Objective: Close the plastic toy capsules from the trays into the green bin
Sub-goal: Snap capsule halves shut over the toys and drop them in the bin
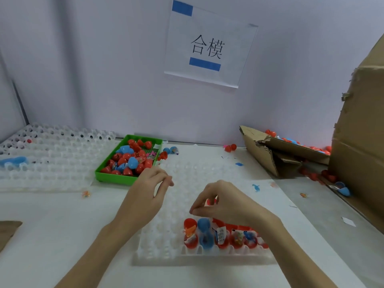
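Capsules (223, 235) that remain open stand in one row at the near edge of the white tray (158, 242), at 6 o'clock before you: several red halves with toys and paper slips, and one blue capsule (205, 232) second from the left. Your right hand (224, 201) hovers just above this row with fingertips pinched together; whether it holds something small, I cannot tell. Your left hand (149, 189) is over the empty cells at about 11 o'clock from the right one, fingers loosely curled, holding nothing visible. The green bin (108, 174), already holding many closed capsules, sits at 10 o'clock beside the tray.

I judge the step in hand is taking the next capsule from the row. Lower your right grip on the leftmost red capsule (190, 231), lift it straight up so the neighbours do not tip, and tuck the paper slip inside first, because a trapped slip will stop the halves from snapping. Press the halves squarely with both hands until they seat, then drop it into the bin.
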{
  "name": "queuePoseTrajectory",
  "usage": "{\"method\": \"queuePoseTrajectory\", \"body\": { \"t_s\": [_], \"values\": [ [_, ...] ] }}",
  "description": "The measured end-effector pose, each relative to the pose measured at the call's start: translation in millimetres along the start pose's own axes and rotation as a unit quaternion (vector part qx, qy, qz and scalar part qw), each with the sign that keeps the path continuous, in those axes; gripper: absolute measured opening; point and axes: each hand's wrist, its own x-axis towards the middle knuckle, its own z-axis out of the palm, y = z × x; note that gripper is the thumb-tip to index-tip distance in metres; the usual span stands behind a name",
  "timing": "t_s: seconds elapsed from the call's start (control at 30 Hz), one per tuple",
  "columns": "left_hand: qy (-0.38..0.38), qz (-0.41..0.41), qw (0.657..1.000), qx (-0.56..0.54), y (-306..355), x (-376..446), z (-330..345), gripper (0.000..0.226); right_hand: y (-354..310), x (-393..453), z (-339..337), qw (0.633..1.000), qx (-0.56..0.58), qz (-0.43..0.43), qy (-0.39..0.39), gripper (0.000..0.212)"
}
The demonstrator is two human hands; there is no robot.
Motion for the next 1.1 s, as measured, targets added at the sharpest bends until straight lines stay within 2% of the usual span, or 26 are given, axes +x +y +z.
{"method": "queuePoseTrajectory", "body": {
  "t_s": [0.1,0.2,0.3,0.4,0.47,0.53,0.6,0.63,0.77,0.93,1.03,1.1],
  "values": [
    [-0.002,-0.003,1.0,-0.005,1.4,0.3,-1.3,0.02,-8.1,6.6,5.1,0.998,-0.037,0.001,-0.043,0.009],
    [0.003,-0.027,0.999,-0.036,2.4,1.9,-1.7,0.023,-11.5,12.6,6.5,0.996,-0.068,0.005,-0.055,0.008],
    [0.017,-0.084,0.99,-0.112,7.3,2.6,-3.2,0.027,-12.6,16.6,2.9,0.996,-0.077,0.002,-0.054,0.006],
    [0.04,-0.121,0.965,-0.227,16.5,3.9,-8.7,0.035,-7.6,20.0,-11.8,0.998,-0.065,0.02,-0.008,0.002],
    [0.004,-0.126,0.949,-0.288,19.6,5.4,-13.3,0.033,-0.9,24.4,-23.6,0.998,-0.044,0.034,0.038,0.004],
    [-0.08,-0.134,0.935,-0.32,20.3,4.4,-13.3,0.029,3.6,30.2,-30.8,0.996,-0.017,0.054,0.067,0.007],
    [-0.148,-0.139,0.924,-0.324,22.8,1.9,-8.0,0.046,5.4,36.5,-32.1,0.993,0.002,0.081,0.081,0.008],
    [-0.152,-0.139,0.925,-0.318,24.5,0.7,-4.6,0.047,5.8,39.5,-30.7,0.992,0.01,0.092,0.085,0.009],
    [-0.089,-0.138,0.937,-0.308,26.0,-0.1,3.2,0.018,3.6,48.3,-16.6,0.987,0.041,0.121,0.098,0.01],
    [-0.076,-0.186,0.932,-0.302,23.1,-0.4,5.5,0.012,0.8,49.6,-2.6,0.978,0.072,0.141,0.132,0.022],
    [-0.071,-0.202,0.918,-0.335,21.5,1.6,3.9,0.012,-1.2,48.0,6.0,0.968,0.097,0.139,0.184,0.009],
    [-0.064,-0.213,0.906,-0.359,20.2,2.6,2.3,0.013,-5.5,45.8,11.1,0.959,0.155,0.13,0.198,0.006]
  ]
}}
